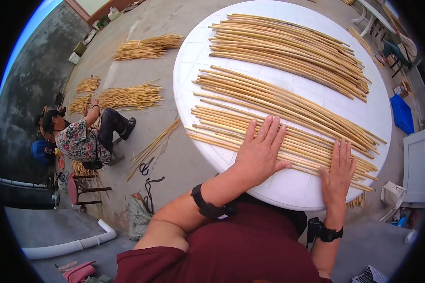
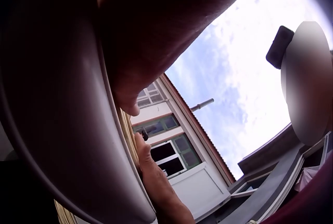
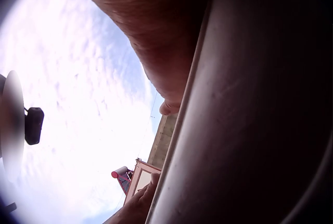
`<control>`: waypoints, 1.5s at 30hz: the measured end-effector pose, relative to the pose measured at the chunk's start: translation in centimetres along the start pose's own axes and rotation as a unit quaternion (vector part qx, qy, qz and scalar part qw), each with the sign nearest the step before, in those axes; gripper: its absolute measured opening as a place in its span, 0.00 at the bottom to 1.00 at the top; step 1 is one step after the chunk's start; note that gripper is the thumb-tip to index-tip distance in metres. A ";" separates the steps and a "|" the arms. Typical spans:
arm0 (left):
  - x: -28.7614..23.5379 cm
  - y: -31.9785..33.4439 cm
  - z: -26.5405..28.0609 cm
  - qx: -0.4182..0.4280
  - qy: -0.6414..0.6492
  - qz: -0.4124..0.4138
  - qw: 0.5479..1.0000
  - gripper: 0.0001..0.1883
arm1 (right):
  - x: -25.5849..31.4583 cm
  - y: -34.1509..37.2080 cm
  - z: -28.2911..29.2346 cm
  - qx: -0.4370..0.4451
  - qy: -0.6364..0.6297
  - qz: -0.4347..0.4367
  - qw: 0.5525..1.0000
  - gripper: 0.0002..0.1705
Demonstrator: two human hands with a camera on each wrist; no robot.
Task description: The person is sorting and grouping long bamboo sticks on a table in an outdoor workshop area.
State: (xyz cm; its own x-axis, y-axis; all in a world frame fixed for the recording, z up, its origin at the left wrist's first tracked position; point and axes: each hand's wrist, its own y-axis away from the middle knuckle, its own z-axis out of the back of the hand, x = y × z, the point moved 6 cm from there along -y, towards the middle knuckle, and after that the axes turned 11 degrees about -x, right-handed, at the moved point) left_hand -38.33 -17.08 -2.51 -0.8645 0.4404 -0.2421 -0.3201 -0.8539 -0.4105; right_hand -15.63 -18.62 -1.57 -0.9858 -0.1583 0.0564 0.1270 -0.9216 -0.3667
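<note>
On a round white table point(image 1: 192, 56) lie long, thin tan sticks in three groups. My left hand point(image 1: 261, 155) rests palm down on the nearest sticks point(image 1: 217, 118), its fingers straight and its thumb out to the side. Farther right, my right hand point(image 1: 339, 170) lies flat over the same sticks near their right ends. Just beyond both hands is a middle group of sticks point(image 1: 288, 100), and a wider group point(image 1: 283, 49) lies at the far side. Both wrist views look up past the table's underside point(image 2: 88, 130); there the palms are mostly hidden.
At left, a seated person point(image 1: 82, 139) handles sticks beside bundles point(image 1: 130, 95) on the concrete. Scissors point(image 1: 146, 166), a stool point(image 1: 80, 189) and a white pipe point(image 1: 73, 247) are nearer. A blue crate point(image 1: 401, 114) stands right of the table; another person point(image 1: 405, 49) sits behind.
</note>
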 end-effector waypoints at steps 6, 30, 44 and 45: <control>1.0 -1.8 1.1 -0.027 0.034 -0.029 0.999 0.48 | -0.1 -0.5 -0.4 0.030 -0.005 0.014 0.999 0.44; 4.3 0.8 3.1 -0.037 -0.015 0.012 0.999 0.38 | -1.3 -0.4 0.1 -0.091 -0.067 -0.024 0.993 0.35; 3.8 0.6 3.2 -0.050 -0.024 -0.009 0.998 0.32 | -1.5 -0.1 0.5 -0.120 -0.063 -0.039 0.990 0.29; 3.7 0.6 3.3 -0.052 -0.027 -0.010 0.998 0.32 | -1.4 -0.1 0.5 -0.128 -0.057 -0.033 0.990 0.28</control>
State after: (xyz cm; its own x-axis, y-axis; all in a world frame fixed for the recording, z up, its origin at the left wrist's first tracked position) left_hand -43.02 -16.89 -0.80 -0.8790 0.4386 -0.1872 -0.2969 -0.8105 -0.5048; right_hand -14.15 -18.50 -1.12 -0.9705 -0.1531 0.1862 0.0167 -0.8134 -0.5815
